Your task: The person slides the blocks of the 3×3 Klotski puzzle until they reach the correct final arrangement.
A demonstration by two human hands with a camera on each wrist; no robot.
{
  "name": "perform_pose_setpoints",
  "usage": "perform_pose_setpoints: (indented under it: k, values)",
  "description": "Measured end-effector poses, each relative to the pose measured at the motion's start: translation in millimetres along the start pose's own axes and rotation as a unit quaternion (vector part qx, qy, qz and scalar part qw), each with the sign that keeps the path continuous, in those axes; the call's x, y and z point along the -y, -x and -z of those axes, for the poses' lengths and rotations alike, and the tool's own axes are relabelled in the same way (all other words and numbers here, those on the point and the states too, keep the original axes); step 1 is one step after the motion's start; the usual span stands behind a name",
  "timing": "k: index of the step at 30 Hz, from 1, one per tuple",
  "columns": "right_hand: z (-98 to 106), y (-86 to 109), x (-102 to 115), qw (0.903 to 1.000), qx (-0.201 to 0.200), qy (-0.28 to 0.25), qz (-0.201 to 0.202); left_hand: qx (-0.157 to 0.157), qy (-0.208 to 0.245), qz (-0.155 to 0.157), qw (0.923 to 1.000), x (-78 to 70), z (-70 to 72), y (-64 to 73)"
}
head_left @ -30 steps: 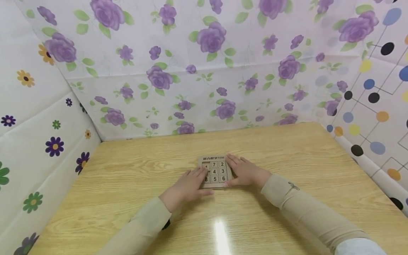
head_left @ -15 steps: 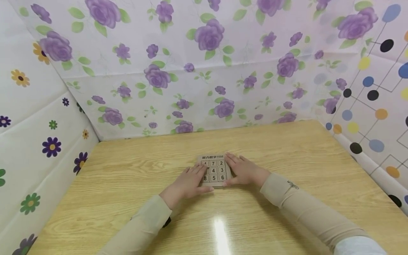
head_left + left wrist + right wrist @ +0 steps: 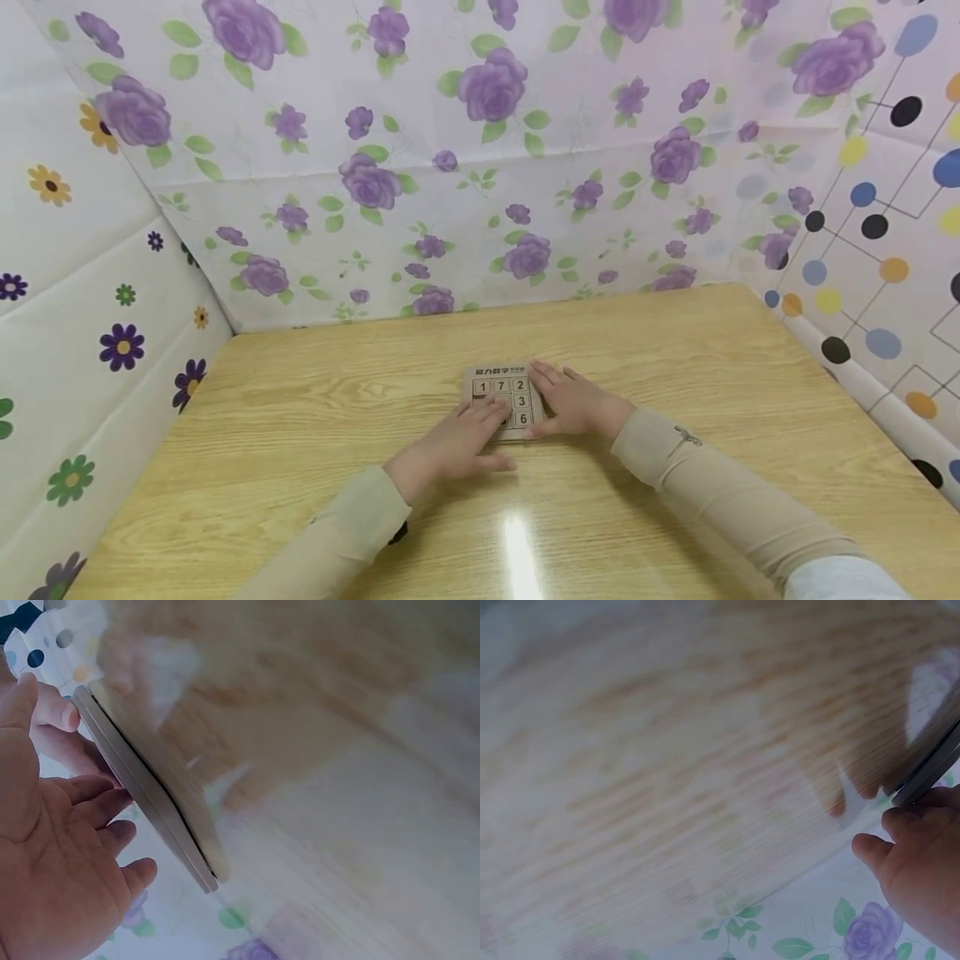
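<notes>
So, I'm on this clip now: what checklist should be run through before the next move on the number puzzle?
1. Number puzzle resting on the table: ok.
2. Right hand grip at the puzzle's right edge: ok, touching it.
3. Top row readable: ok, tile 1, tile 7, tile 2.
4. Left hand grip clear of the lower-left tiles: not ok, its fingers lie over them.
5. Space below tile 1 open: cannot tell, a dark strip shows there but the fingers hide the rest.
</notes>
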State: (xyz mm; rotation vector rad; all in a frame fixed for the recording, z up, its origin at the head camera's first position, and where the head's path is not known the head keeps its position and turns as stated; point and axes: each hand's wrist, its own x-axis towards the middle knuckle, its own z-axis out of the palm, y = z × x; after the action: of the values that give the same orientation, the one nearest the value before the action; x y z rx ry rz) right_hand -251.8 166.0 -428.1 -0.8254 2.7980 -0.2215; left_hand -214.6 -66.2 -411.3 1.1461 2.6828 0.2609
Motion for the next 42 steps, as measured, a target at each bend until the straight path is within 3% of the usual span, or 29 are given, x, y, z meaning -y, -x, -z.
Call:
perform_pose_setpoints:
  k: [6, 19, 42]
  values:
    - [-3.3, 0.2, -0.4, 1.0000, -0.006, -0.007, 0.001, 0.002, 0.016, 0.027, 0.9995, 3.3, -1.8, 7.6]
    - [1.0, 3.7, -1.8, 0.9997, -0.014, -0.017, 0.001, -0.010, 0.029, 0.033, 0.9990, 11.1, 1.7, 16.1]
    - [-0.7, 1.1, -1.7, 0.9999, -0.011, -0.005, 0.001, -0.008, 0.012, 0.022, 0.9996, 18.7, 7.9, -20.9]
